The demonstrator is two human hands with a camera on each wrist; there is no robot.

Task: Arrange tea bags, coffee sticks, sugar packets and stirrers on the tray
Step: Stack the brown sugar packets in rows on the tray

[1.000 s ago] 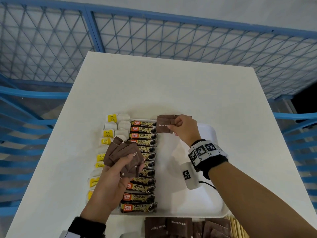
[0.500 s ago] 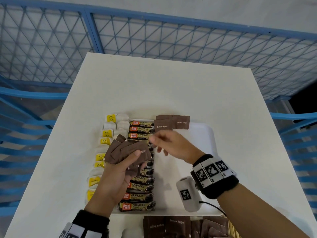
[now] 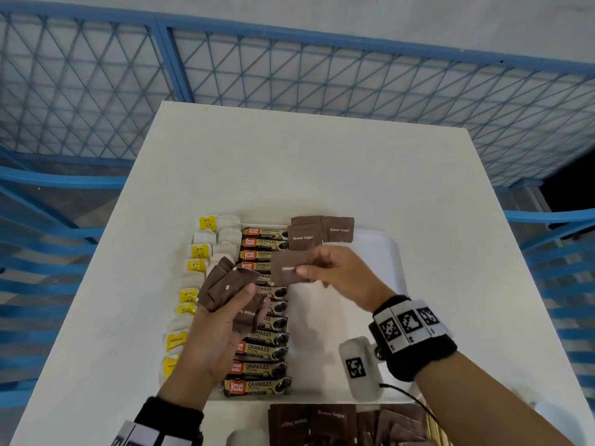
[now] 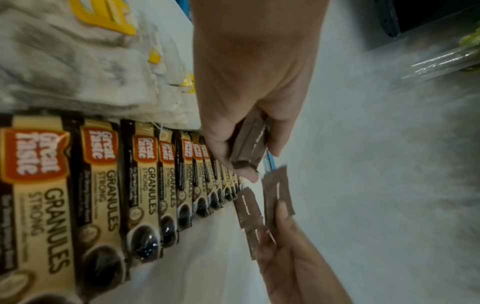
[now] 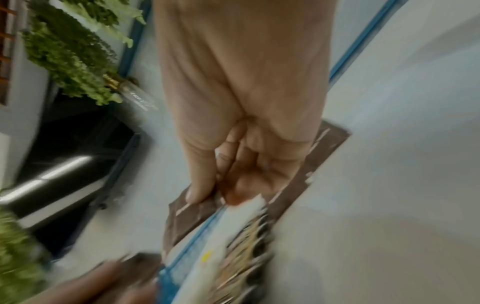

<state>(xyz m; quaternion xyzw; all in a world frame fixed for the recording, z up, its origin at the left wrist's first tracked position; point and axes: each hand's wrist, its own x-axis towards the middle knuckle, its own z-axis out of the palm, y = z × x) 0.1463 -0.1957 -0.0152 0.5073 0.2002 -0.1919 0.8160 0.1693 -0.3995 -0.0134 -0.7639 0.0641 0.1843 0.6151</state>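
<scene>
A white tray point(image 3: 380, 252) lies on the white table point(image 3: 306, 162). Tea bags point(image 3: 206, 249) with yellow tags fill its left column, beside a row of coffee sticks point(image 3: 262, 349). Brown sugar packets point(image 3: 320, 231) lie at the tray's far edge. My left hand point(image 3: 222, 323) grips a fanned bunch of brown sugar packets point(image 3: 225, 284) above the coffee sticks. My right hand point(image 3: 338, 272) pinches a single brown sugar packet point(image 3: 289, 268) just right of that bunch. In the left wrist view the held bunch point(image 4: 249, 144) is edge-on, with the single packet point(image 4: 276, 195) below it.
More brown sugar packets point(image 3: 322, 423) lie loose at the table's near edge, with wooden stirrers point(image 3: 434, 429) partly seen beside them. The tray's right half point(image 3: 354, 304) is bare. Blue mesh railing point(image 3: 289, 69) surrounds the table on the far and side edges.
My right hand left packets at the tray's far edge, came back to the left hand's bunch, and now pinches one packet drawn from it. The left hand stayed nearly still.
</scene>
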